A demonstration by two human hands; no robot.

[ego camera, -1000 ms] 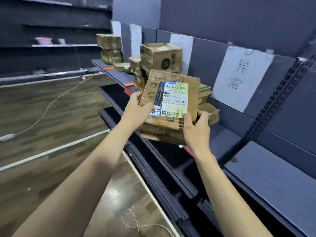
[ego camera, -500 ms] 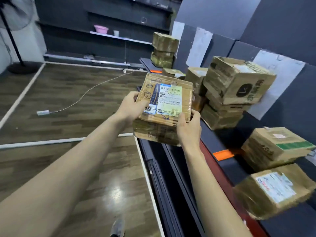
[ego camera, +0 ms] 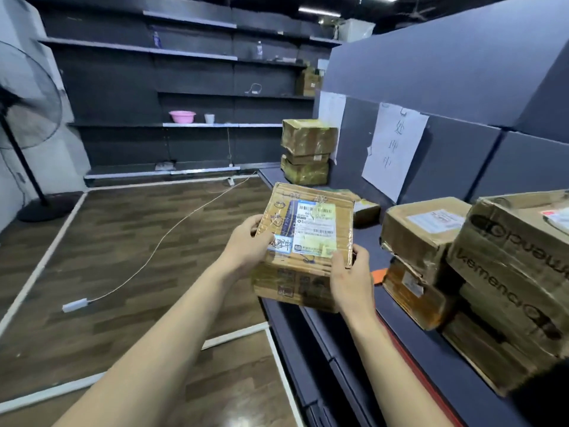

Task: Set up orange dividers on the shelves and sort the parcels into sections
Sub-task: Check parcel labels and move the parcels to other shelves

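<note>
Two hands on one load: left hand (ego camera: 246, 245) curled round the left edge of the top parcel (ego camera: 308, 229), right hand (ego camera: 351, 278) gripping the near right corner, thumb up on the label, with a second carton (ego camera: 292, 288) carried underneath, all held in the air over the front lip of the shelf (ego camera: 409, 334). Open shelf space ahead and slightly right, between the far stack (ego camera: 306, 152) and the orange divider (ego camera: 378, 275) beside the nearer boxes (ego camera: 421, 229). Likely a forward push with neither hand nearer, long side running away from the body.
</note>
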